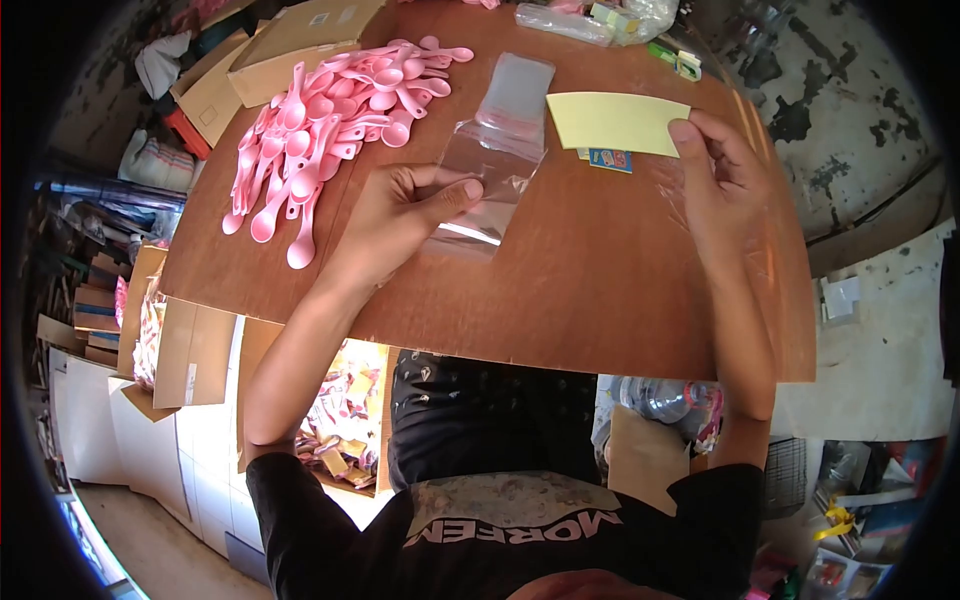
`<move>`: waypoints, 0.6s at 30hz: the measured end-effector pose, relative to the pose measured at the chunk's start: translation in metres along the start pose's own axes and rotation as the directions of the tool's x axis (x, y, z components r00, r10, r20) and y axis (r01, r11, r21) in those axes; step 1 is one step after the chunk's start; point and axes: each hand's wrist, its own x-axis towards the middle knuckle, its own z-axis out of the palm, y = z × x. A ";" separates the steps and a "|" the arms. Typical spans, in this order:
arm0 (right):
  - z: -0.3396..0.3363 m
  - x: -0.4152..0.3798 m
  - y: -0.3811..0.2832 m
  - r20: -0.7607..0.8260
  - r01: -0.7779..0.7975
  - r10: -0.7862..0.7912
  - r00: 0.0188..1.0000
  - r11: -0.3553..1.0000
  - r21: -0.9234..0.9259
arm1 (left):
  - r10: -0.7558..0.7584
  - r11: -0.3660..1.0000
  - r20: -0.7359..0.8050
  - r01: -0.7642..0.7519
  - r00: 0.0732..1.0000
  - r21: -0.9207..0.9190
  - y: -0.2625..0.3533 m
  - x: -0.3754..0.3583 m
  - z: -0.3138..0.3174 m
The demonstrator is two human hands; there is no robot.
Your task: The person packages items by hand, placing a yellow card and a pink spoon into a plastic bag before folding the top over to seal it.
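My left hand pinches a clear plastic bag between thumb and fingers, over the table. Behind it lies a stack of similar clear bags. In my right hand is a pale yellow card, gripped at its right end by thumb and fingers and tilted up. Beneath the card's lower edge a small blue printed card shows in part. To the left of my left hand spreads a big heap of pink plastic spoons.
The brown wooden table has cardboard boxes at its back left. Plastic packaging and a small green item sit at the back right. Below the front edge stands a box of small wrapped packs.
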 end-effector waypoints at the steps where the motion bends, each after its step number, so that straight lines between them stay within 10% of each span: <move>1: -0.001 -0.003 -0.012 0.001 -0.010 0.010 1.000 1.000 0.002 | -0.010 1.000 0.000 0.010 1.000 0.001 0.000 -0.001 0.002; 15: 0.017 -0.007 -0.016 0.445 -0.159 0.110 0.889 0.984 0.075 | 0.047 0.998 0.151 -0.052 0.987 0.032 0.008 -0.015 0.015; 18: 0.018 -0.010 -0.023 0.300 0.004 -0.012 0.954 1.000 0.025 | 0.026 0.999 0.169 -0.029 0.985 0.016 0.003 -0.014 0.016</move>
